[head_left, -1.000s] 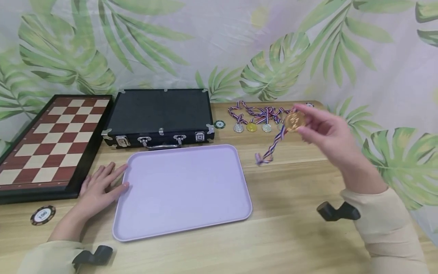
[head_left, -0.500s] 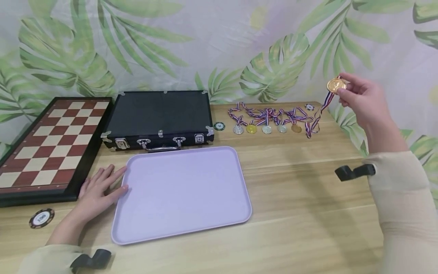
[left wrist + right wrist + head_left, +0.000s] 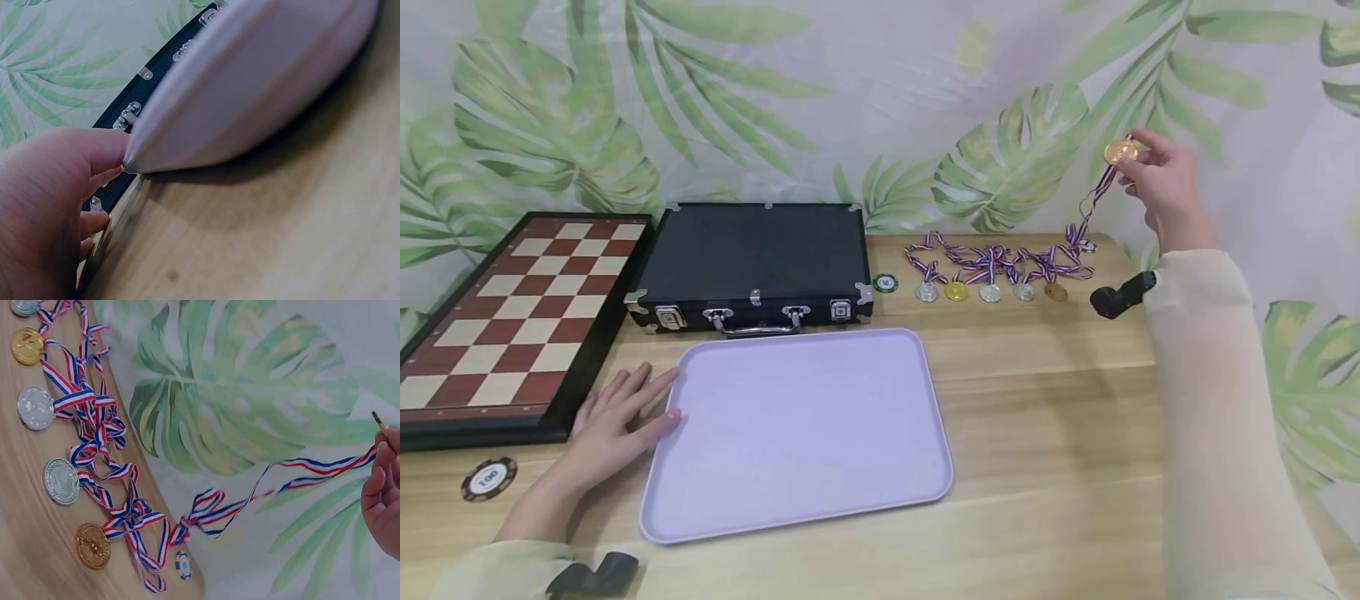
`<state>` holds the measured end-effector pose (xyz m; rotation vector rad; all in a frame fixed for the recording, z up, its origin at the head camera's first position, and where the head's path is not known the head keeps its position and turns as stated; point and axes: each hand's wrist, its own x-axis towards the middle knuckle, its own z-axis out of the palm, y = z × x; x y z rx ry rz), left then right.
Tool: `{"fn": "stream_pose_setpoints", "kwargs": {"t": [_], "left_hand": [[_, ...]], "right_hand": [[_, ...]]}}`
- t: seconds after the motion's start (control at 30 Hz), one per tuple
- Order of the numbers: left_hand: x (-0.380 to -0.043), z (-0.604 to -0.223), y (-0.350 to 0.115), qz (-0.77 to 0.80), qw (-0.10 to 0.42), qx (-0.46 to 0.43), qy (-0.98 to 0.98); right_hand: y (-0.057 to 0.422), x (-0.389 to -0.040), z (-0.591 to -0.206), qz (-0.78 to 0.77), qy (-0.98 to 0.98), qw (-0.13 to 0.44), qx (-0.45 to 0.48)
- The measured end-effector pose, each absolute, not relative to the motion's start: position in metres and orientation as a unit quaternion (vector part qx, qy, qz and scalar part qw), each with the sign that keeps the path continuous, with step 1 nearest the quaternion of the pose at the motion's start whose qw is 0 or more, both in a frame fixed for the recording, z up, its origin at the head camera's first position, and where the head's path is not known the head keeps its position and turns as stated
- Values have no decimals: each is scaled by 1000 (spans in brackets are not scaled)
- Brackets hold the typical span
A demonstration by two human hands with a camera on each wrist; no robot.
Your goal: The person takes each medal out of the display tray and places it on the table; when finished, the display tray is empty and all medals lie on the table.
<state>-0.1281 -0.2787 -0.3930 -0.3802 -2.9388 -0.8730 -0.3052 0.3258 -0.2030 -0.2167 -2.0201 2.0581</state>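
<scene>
Up at the far right of the head view, my right hand [image 3: 1168,183] pinches a gold-coloured medal [image 3: 1121,152] between thumb and fingers. Its red, white and blue ribbon [image 3: 312,467] trails down to the table's back corner. Below and left of that hand lies a row of several medals, among them a yellow-gold one [image 3: 957,291] and a bronze one [image 3: 1056,292], their ribbons [image 3: 992,258] bunched behind them. My left hand [image 3: 613,433] rests on the table with fingers spread, thumb and index touching the left edge of a lilac tray [image 3: 805,433].
Behind the tray stands a black latched case [image 3: 760,250]. A chessboard [image 3: 520,308] lies at the left, with a poker chip [image 3: 488,479] in front of it. Another chip [image 3: 885,283] sits beside the case, and a third chip [image 3: 183,565] lies near the table's back-right edge.
My right hand has moved up and back with the medal, lifting its ribbon over the far-right corner and uncovering the row's right end. My left hand stays by the tray.
</scene>
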Motion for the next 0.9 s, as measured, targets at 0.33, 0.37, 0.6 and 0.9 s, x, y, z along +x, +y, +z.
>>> {"fn": "stream_pose_setpoints", "kwargs": {"t": [0.33,0.37,0.6,0.9], "left_hand": [[-129,-391,-277,-281,21,-122,-952],[-129,-391,-278,-280,22,-122,-952],[-130,-392,-278,-279,23,-125,-952],[-129,-392,-277,-282,22,-122,-951]], "right_hand": [[358,-302,-264,608,-777,82,-139],[360,-301,-271,588,-793,78,-140],[368,-299,-303,550,-819,57,-154],[364,-299,-294,600,-770,134,-169]]}}
